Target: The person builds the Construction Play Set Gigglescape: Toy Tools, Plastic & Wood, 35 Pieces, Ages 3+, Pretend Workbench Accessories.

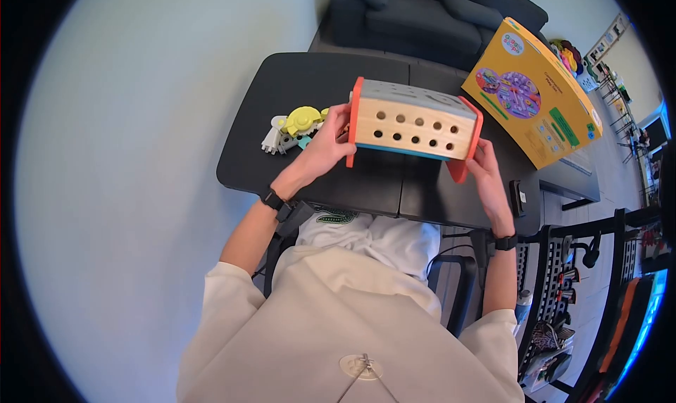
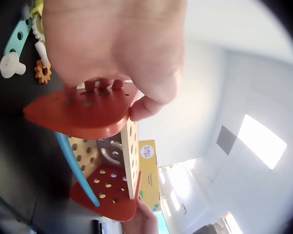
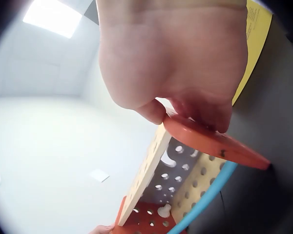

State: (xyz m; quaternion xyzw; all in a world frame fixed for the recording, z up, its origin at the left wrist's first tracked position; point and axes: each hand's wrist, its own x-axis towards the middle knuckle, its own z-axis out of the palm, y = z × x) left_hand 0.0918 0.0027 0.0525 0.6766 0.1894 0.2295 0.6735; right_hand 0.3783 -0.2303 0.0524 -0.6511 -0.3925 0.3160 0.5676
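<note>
Between both hands a wooden toy toolbox (image 1: 415, 130) is held over the table, its grey slotted panel (image 1: 408, 92) on top. Its sides are bare wood with rows of round holes. My left hand (image 1: 324, 146) grips the red end panel (image 2: 83, 117) at the left, thumb on the edge and fingers over the outer face. At the other end my right hand (image 1: 489, 178) holds the matching red panel (image 3: 210, 142) the same way. Below the wood runs a blue rod (image 2: 77, 165) joining the ends. Inside, a white peg (image 3: 164, 210) shows at the far panel.
On the black table (image 1: 317, 72), yellow and white toy parts (image 1: 303, 121) lie left of the toolbox, with an orange gear (image 2: 43, 73) among them. A large yellow box (image 1: 542, 93) stands at the right. A small black object (image 1: 518, 197) lies near the right edge.
</note>
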